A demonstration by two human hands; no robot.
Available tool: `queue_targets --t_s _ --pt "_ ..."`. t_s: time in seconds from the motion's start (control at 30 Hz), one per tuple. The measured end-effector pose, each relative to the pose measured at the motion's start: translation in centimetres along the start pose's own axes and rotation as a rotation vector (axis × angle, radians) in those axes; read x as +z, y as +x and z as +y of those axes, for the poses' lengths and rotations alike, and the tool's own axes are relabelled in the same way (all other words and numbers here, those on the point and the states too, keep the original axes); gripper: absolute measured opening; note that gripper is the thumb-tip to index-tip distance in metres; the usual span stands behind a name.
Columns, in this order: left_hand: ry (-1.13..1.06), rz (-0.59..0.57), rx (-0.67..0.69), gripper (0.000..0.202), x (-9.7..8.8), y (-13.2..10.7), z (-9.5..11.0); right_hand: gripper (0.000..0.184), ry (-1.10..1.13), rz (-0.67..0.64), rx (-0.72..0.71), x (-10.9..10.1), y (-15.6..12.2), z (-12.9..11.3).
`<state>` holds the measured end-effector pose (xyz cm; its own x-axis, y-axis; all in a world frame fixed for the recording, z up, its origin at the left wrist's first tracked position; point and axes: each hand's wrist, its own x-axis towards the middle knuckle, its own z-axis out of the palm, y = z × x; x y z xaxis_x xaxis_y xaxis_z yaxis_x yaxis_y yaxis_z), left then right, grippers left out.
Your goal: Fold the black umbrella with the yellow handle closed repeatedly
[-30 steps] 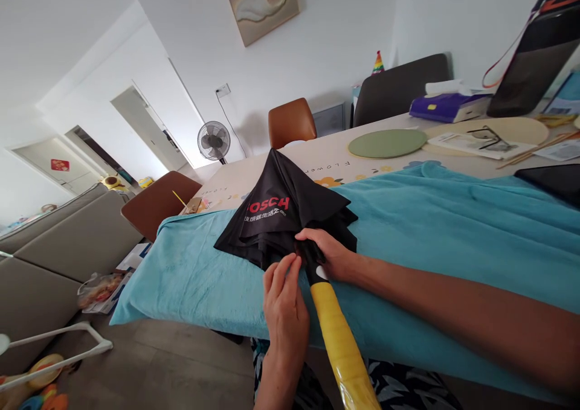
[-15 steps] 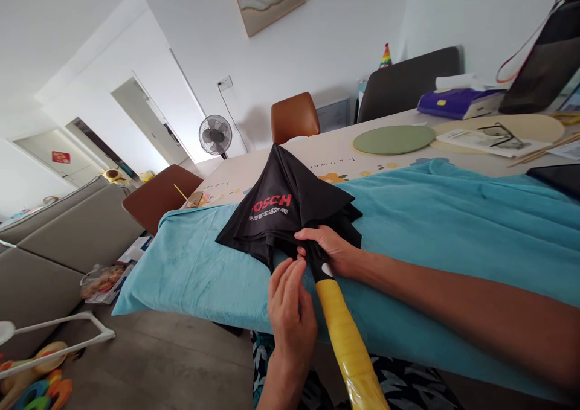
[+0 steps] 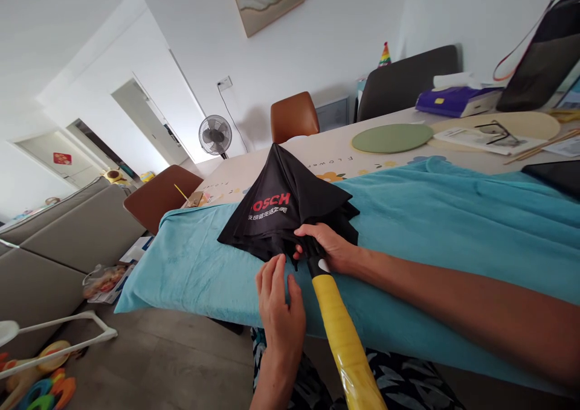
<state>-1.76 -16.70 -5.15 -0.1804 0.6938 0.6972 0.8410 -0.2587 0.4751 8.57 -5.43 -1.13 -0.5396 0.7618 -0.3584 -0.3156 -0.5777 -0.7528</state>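
Umbrella point(image 3: 292, 208): we bunch its folds point(image 3: 265, 238), centre frame.
Right hand point(image 3: 330, 248): clamped round its shaft end.
Left hand point(image 3: 277, 306): open, touching folds that want pinching.

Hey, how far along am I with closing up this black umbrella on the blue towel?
Done: the umbrella is collapsed and lies on the towel. In hand: your right hand grips it just above the yellow handle, while your left hand, fingers open, reaches its lower fabric edge. Left: the fabric is splayed in loose, uneven folds, not wrapped tight, and nothing visibly binds it.
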Motion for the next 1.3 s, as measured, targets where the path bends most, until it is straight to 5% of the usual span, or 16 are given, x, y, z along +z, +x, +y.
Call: queue_targets --t_s 0.23,0.5,0.73,0.87,1.03,1.3 --pt "0.051 -0.088 0.075 0.048 0.8 0.0 0.9 0.019 0.027 0.084 -0.091 0.3 0.0 0.0" --pt "0.093 -0.108 0.155 0.042 0.8 -0.2 1.0 0.017 0.028 -0.01 -0.012 0.2 -0.2 0.0" --pt "0.187 0.03 -0.14 0.022 -2.0 -0.1 -1.8 0.016 0.003 -0.043 -0.016 -0.2 0.3 0.2" --pt "0.355 -0.038 -0.263 0.021 -2.3 0.2 -2.1 0.018 0.02 -0.019 0.009 -0.3 0.3 0.2" --pt "0.452 -0.179 -0.252 0.021 -1.9 1.1 -1.9 0.016 0.019 -0.057 0.022 -0.5 0.4 0.2" --pt "0.404 0.054 -0.135 0.015 -0.7 2.3 -0.1 0.013 0.089 -0.067 0.028 -0.3 0.4 0.1"
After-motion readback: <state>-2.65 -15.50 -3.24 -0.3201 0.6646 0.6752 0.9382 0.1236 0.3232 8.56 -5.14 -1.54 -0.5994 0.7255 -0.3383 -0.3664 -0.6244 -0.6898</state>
